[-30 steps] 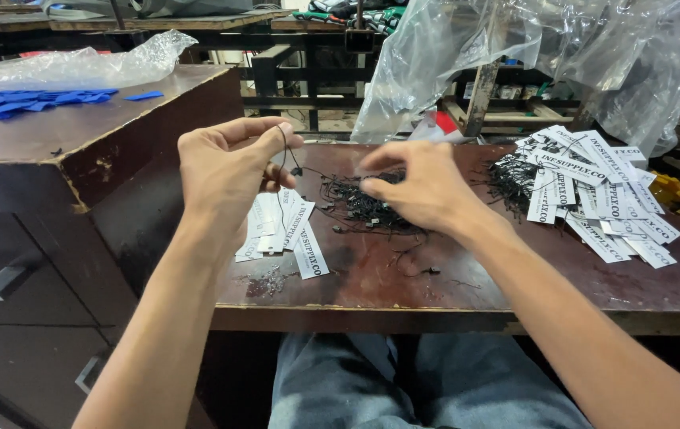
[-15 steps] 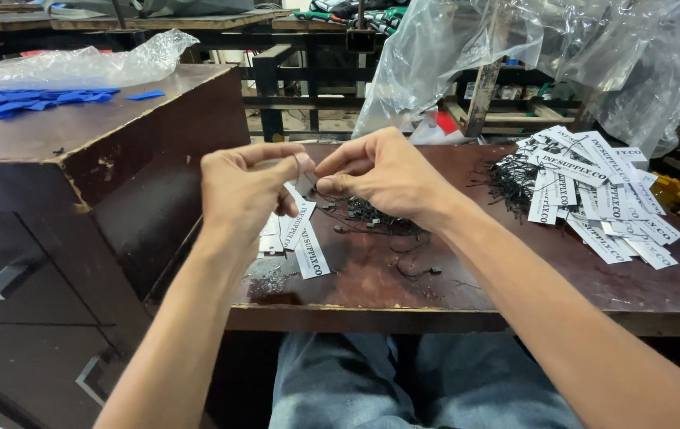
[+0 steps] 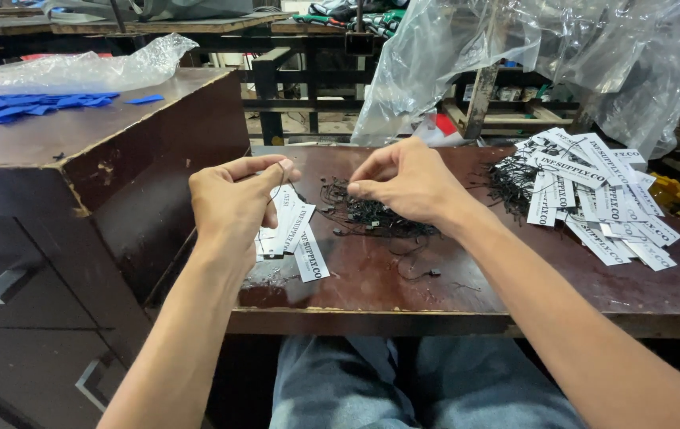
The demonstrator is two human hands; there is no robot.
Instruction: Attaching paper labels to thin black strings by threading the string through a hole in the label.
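At the frame centre, the left hand (image 3: 233,202) pinches a thin black string (image 3: 276,187) above white paper tags (image 3: 296,234). The right hand (image 3: 403,181) pinches into the string pile (image 3: 371,218). The string seems light, limp; best held at its end.

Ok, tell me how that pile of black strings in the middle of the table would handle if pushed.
The black strings look thin, limp and probably light. Lying tangled, they would likely drag as a clump rather than slide singly. Loose strands may snag or trail behind.
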